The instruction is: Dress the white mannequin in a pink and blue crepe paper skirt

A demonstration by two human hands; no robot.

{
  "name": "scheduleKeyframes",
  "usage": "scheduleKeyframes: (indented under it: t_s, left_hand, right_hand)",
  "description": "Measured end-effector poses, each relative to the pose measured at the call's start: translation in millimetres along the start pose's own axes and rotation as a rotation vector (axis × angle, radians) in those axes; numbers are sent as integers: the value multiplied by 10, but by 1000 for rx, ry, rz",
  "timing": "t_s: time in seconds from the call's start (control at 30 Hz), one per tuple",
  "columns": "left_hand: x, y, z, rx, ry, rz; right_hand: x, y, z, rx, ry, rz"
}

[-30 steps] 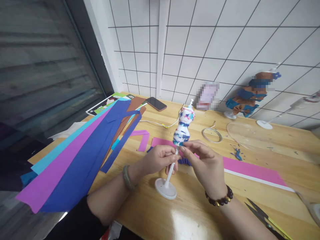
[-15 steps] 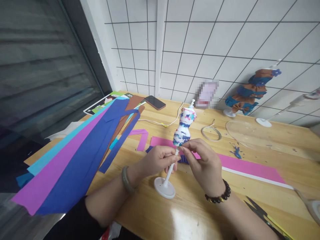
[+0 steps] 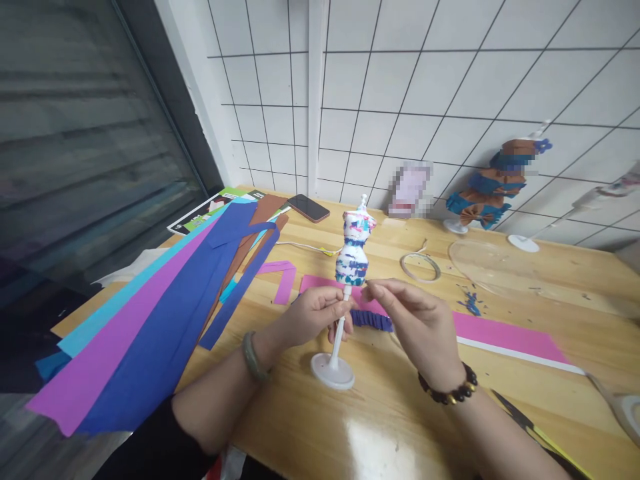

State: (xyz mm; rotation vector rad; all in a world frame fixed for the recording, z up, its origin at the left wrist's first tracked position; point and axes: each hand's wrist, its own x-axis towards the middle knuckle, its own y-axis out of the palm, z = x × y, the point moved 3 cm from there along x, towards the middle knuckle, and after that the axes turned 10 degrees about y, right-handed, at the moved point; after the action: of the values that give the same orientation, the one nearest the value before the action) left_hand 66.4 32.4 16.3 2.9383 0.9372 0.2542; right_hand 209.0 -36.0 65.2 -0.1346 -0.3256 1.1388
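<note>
A miniature dress form point(image 3: 354, 255), white with patches of blue, teal and pink, stands nearly upright on a thin white pole with a round base point(image 3: 333, 371). The fingers of my left hand point(image 3: 313, 315) are wrapped round the pole just below the torso. Just right of the form's lower edge, my right hand point(image 3: 423, 327) has thumb and fingertips pinched together, apart from the form. Whatever is in that pinch is too small to make out. Behind the hands, a gathered dark blue strip point(image 3: 373, 321) lies by a long pink strip point(image 3: 510, 335) with a white edge.
Blue, purple, cyan and brown paper sheets point(image 3: 165, 327) fan out at left, near a phone point(image 3: 310, 207). A wire coil point(image 3: 420, 267) and blue scraps point(image 3: 471, 303) lie beyond my right hand. Scissors point(image 3: 530, 427) sit front right; a dressed form point(image 3: 487, 190) stands by the wall.
My right hand has drawn away from the form's lower edge to the right. The form has become more upright, its top shifting left, with my left hand still on the pole.
</note>
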Motion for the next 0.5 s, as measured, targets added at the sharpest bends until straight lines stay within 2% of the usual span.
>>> scheduleKeyframes:
  t_s: [0.1,0.2,0.37,0.4,0.47,0.5]
  left_hand:
    - [10,-35,-1,7,5,-38]
    - [20,-77,-49,42,44,-112]
    - [19,-73,-108,99,70,-163]
    - [17,-56,-107,101,64,-153]
    - [15,-12,-99,97,50,-125]
    - [14,12,-95,91,46,-114]
  right_hand:
    - [-15,-248,47,-11,78,-151]
    - [-109,-626,41,-119,73,-289]
    - [-468,-1279,-287,-492,125,-237]
    - [-582,-1374,-395,-579,149,-169]
    - [-858,-1539,-603,-877,174,-114]
    - [-1008,-1607,-683,-1017,143,-143]
